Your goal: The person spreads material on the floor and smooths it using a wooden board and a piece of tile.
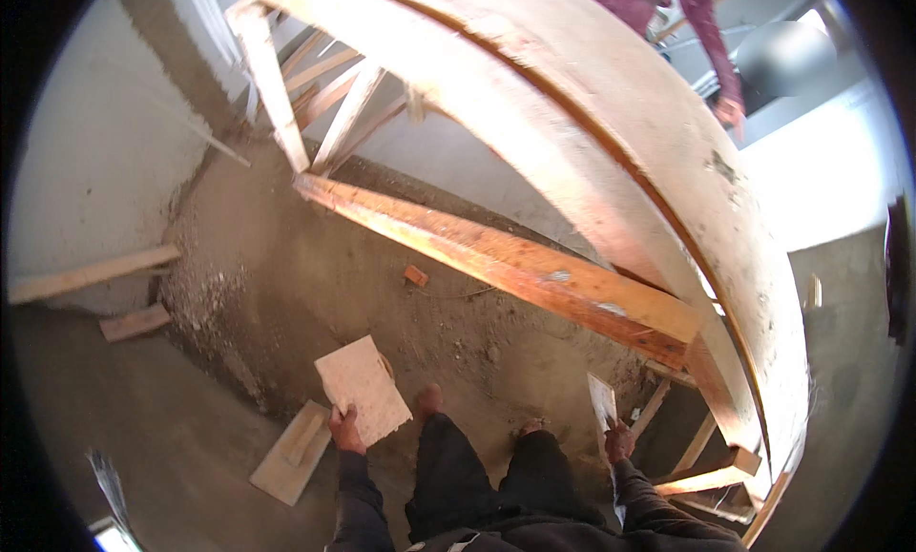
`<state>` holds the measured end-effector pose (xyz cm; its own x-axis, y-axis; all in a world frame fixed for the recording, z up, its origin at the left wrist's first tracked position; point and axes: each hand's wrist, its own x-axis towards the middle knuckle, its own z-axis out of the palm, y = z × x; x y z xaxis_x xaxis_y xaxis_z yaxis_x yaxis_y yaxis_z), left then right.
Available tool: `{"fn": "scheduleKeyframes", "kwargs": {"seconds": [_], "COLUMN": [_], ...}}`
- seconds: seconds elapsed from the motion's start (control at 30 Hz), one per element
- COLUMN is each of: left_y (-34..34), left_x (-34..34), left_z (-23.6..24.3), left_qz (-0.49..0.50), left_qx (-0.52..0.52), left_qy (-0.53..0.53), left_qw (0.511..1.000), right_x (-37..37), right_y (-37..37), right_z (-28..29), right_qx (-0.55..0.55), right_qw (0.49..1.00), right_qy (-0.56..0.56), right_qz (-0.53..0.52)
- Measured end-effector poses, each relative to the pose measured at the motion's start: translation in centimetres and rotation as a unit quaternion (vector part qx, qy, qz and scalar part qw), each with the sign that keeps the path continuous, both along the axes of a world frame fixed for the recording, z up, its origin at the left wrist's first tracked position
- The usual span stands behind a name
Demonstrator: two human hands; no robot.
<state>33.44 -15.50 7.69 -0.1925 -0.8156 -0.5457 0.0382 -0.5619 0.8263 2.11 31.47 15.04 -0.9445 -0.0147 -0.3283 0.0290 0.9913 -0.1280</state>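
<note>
My left hand (347, 428) grips a pale, squarish board (367, 385) at its lower left side. My right hand (620, 437) is closed on a narrow pale board (601, 399), held upright beside the lower right timber framework. On the floor left of my left hand lies a wooden float (277, 466) with a raised handle. A large curved pale form (611, 104) arches over the right and top of the view, with an orange-brown timber beam (477, 256) running diagonally beneath it.
Braces (343, 113) stand upper left. A plank (86, 275), a short board (134, 323) and a small orange block (416, 275) lie around the dirty floor (239, 333). A plastered wall (95, 151) is on the left. Another person's maroon-sleeved arm (711, 37) and hand (730, 113) are at the top right.
</note>
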Motion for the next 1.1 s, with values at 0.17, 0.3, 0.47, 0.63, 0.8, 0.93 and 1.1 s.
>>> {"fn": "scheduleKeyframes", "kwargs": {"seconds": [0.17, 0.3, 0.47, 0.63, 0.8, 0.93, 1.1], "left_y": [-2.8, -4.4, -6.6, -5.7, -4.8, -3.7, -4.4], "left_x": [-0.3, -1.8, -3.9, -5.3, -3.9, -2.1, 1.0], "left_z": [3.5, 10.2, 13.0, 14.9, 11.6, 9.3, 6.1], "left_qz": [-0.069, -0.162, -0.385, -0.529, -0.522, -0.522, -0.521], "left_qx": [0.013, -0.027, -0.207, -0.402, -0.426, -0.369, -0.305], "left_qy": [0.003, -0.02, -0.245, -0.326, -0.333, -0.338, -0.376], "left_qw": [0.998, 0.986, 0.865, 0.673, 0.66, 0.69, 0.703], "right_x": [2.8, 3.6, 6.6, 9.0, 11.5, 12.1, 13.4], "right_y": [7.4, 4.1, 6.1, 7.2, 7.6, 7.2, 8.1], "right_z": [-2.4, 1.1, 2.9, 3.5, 2.8, 5.1, 4.5], "right_qx": [0.092, 0.025, 0.043, 0.032, -0.018, -0.062, -0.076], "right_qw": [0.99, 0.998, 0.991, 0.983, 0.977, 0.952, 0.947], "right_qy": [0.027, 0.028, -0.007, -0.035, -0.013, -0.013, 0.013], "right_qz": [0.1, -0.044, -0.124, -0.177, -0.211, -0.301, -0.313]}}
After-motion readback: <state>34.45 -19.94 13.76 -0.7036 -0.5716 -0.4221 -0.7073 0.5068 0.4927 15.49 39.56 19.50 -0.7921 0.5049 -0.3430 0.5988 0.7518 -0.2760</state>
